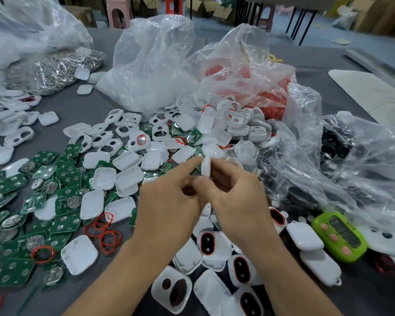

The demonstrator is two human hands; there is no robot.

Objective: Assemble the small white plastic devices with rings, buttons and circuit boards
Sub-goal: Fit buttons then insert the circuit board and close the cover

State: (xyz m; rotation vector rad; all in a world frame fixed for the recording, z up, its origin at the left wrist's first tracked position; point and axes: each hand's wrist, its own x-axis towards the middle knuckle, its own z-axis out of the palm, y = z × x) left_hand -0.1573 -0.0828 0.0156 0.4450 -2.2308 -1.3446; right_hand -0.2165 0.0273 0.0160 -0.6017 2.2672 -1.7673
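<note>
White plastic shell, turned edge-on, sits raised above the heap in the middle of the table, pinched between both of the person's hands. From where I stand, the left hand grasps it with forefinger stretched to its upper edge and thumb tucked below, while the right hand clasps it from the other side with curled fingers. Under the wrists lie assembled devices with dark oval buttons ringed in red, mixed with plain white covers. To the left, green circuit boards are scattered thickly, and loose red rings lie on top of them. A green gadget with pink buttons rests to the right. Further back stand crumpled clear bags: one of red parts, one of white parts, one of dark parts. A pile of shiny metal pieces lies far left on the grey table.
</note>
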